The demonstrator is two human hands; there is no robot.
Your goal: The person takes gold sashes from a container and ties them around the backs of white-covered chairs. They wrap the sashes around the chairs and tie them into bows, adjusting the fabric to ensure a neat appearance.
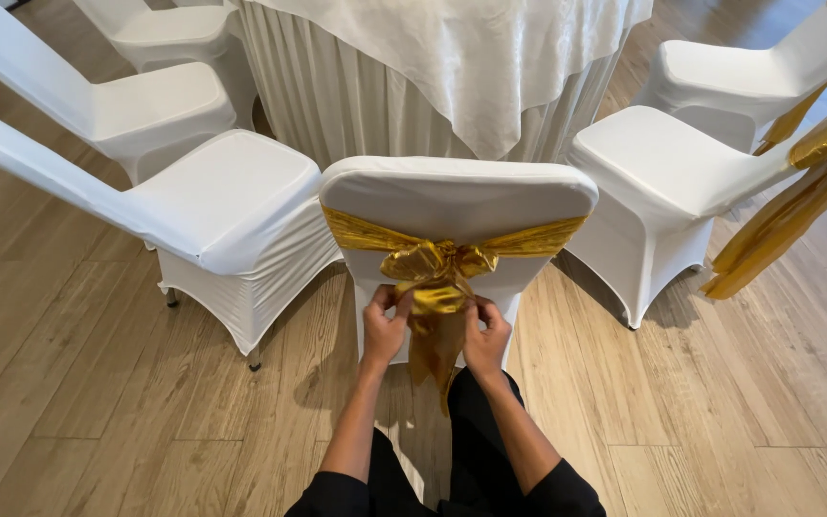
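Gold sash (pixel 437 273) already wrapped around back of white-covered chair (pixel 457 196), knotted at centre.
Left hand (pixel 384 327) and right hand (pixel 486 337) both closed, pinching bow fabric just below knot.
Tails hung loose between hands.
Bow loops formed but crumpled; shaping judged unfinished.
Neighbouring chair (pixel 232 206) at left bare of sash; chair (pixel 662 177) at right carried gold sash.
Draped table (pixel 452 67) beyond.

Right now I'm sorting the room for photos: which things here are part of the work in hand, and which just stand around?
In hand:
left hand
right hand
gold sash
middle covered chair

Standing around:
draped round table
left covered chair
right covered chair
second gold sash
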